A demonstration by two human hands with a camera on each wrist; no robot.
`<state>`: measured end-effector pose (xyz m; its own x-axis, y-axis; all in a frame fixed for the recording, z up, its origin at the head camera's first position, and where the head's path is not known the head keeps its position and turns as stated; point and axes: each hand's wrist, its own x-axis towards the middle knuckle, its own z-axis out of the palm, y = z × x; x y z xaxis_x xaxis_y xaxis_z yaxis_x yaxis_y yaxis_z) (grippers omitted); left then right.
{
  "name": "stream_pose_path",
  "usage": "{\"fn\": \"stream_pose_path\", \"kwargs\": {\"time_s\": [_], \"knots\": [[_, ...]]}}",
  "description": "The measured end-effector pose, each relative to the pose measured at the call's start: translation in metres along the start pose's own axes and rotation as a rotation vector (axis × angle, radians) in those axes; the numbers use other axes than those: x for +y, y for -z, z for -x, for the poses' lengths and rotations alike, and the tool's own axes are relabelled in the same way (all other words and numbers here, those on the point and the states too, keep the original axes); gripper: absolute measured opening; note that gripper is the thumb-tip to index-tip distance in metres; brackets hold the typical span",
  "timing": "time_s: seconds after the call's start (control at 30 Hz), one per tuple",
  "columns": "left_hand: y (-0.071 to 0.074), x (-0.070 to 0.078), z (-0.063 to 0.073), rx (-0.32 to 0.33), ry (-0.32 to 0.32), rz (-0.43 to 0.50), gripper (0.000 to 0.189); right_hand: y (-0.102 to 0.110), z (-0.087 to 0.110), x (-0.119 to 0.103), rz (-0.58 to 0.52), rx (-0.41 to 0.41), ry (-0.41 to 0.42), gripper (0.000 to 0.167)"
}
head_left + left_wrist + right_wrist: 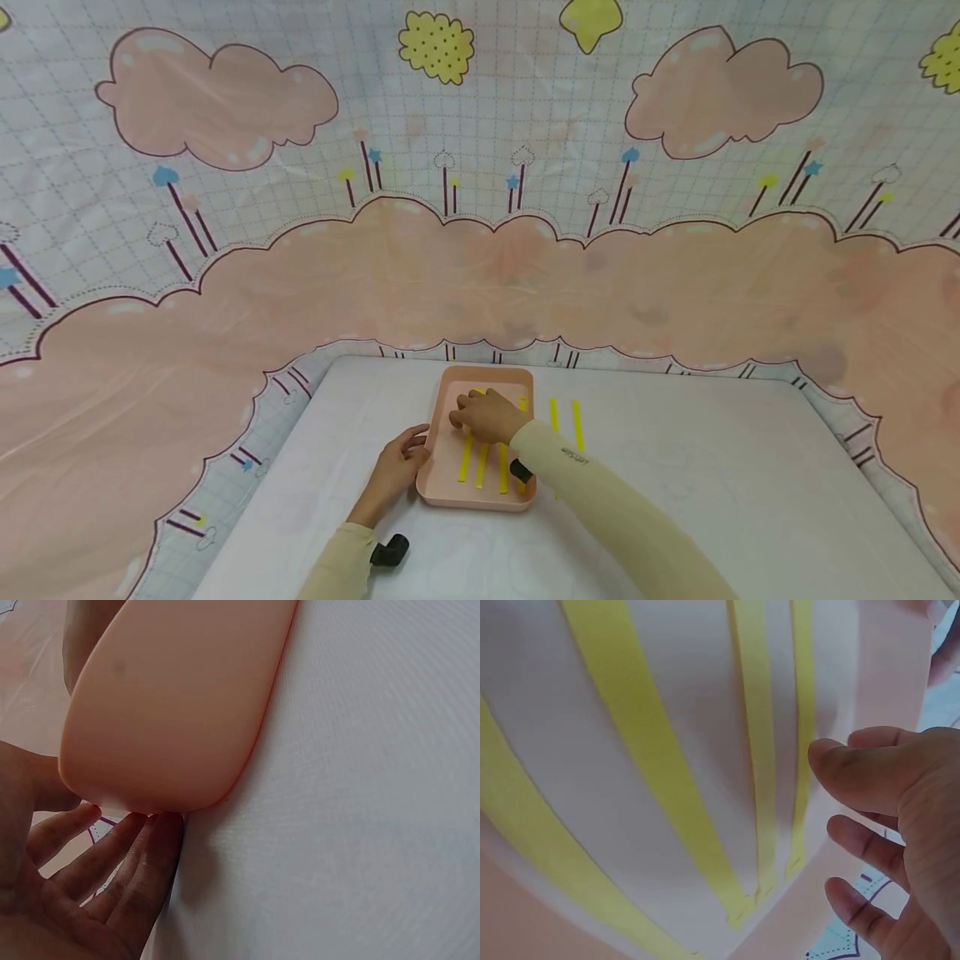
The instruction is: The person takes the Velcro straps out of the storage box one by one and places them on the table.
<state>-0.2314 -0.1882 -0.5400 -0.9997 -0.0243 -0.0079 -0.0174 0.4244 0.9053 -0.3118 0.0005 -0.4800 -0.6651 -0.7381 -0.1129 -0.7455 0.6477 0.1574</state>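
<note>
Dark lettering (574, 456) stood on the right sleeve (622, 508), near the cuff; it seemed to begin with "Lets", its remaining letters too small to read surely.

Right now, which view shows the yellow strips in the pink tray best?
The right wrist view: four yellow strips appear large and close, though cut off by the frame. The head view shows them small, partly covered by the right hand. The left wrist view shows none, facing the outside of the pink tray.
</note>
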Motion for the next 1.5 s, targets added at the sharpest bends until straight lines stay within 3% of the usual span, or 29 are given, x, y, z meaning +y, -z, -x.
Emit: {"fn": "stream_pose_path", "kwargs": {"time_s": [0.47, 0.73, 0.9, 1.5], "knots": [[0.000, -0.001, 0.001, -0.003, 0.025, -0.017, 0.043, -0.006, -0.004, -0.006, 0.037, -0.009, 0.010, 0.012], [0.001, 0.002, 0.004, -0.009, 0.021, 0.000, 0.043, -0.007, -0.007, -0.009, 0.030, -0.041, 0.003, 0.019], [0.001, 0.002, 0.003, -0.011, 0.052, 0.001, 0.043, -0.008, -0.008, -0.010, 0.010, -0.052, 0.007, 0.019], [0.003, 0.005, 0.003, -0.005, 0.028, -0.013, 0.044, -0.011, -0.010, -0.009, 0.006, 0.032, 0.075, 0.020]]}}
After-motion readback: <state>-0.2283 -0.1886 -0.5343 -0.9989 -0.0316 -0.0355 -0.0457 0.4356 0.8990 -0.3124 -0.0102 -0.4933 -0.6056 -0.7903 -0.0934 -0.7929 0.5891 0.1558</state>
